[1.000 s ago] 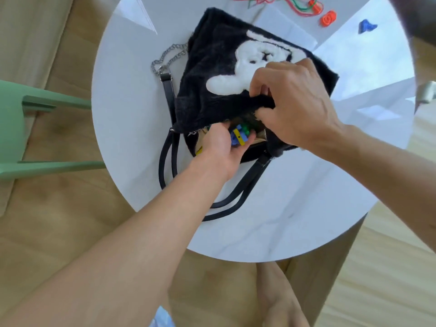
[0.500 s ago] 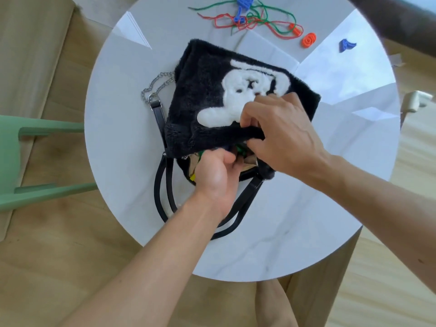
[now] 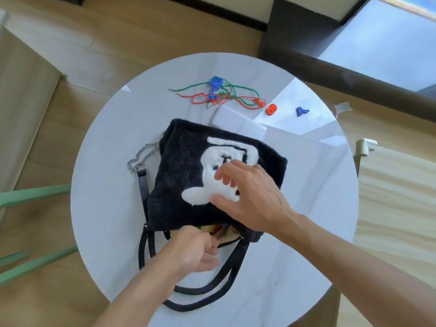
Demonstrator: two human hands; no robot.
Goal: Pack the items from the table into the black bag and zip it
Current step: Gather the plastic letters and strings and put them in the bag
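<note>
You are working at the mouth of the black bag (image 3: 188,175), which is lying flat on the table (image 3: 106,161) with its opening facing you and its handles (image 3: 212,286) trailing off that same side. Your left hand (image 3: 193,252) is sitting right at the mouth with its fingers curled inward. I cannot tell whether they are gripping the bag's lip, an item, or nothing. Your right hand (image 3: 252,199) is hovering over the bag's white motif, fingers spread and loose, gripping nothing.

Coloured pieces are showing inside the mouth, so some packing looks done. The rest is lying beyond the bag's closed far edge. A tangle of red and green cords (image 3: 212,97) is stretching roughly along that edge, and an orange piece (image 3: 270,109) and a blue piece (image 3: 302,111) are lying off the bag's far right corner.

Your right hand is sitting nearer to all of them, so I judge the reach is falling to it. Each item is going to need carrying back over the bag to the opening.
</note>
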